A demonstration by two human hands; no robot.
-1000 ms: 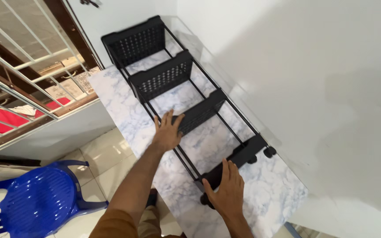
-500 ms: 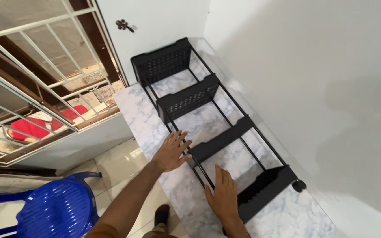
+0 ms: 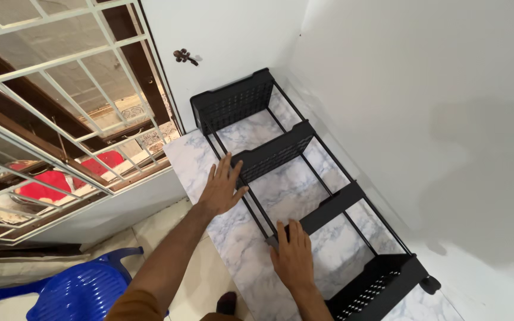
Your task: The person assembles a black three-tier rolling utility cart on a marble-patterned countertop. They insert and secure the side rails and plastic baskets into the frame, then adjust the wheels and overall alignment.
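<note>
The black rack (image 3: 304,196) is laid on the marble counter (image 3: 188,160), its long axis running toward the far corner. Both the left hand (image 3: 221,189) and right hand (image 3: 292,255) are spread flat on its near rail.

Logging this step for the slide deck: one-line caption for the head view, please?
Left hand and right hand press flat on a black tiered rack lying on a marble-patterned counter.

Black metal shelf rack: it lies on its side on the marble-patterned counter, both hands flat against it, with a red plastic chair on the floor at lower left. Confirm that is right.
One detail is wrong: the plastic chair is blue, not red, as the head view shows. The rest holds: the black metal shelf rack lies on its side on the marble-patterned counter, with the left hand and right hand flat against it.
</note>
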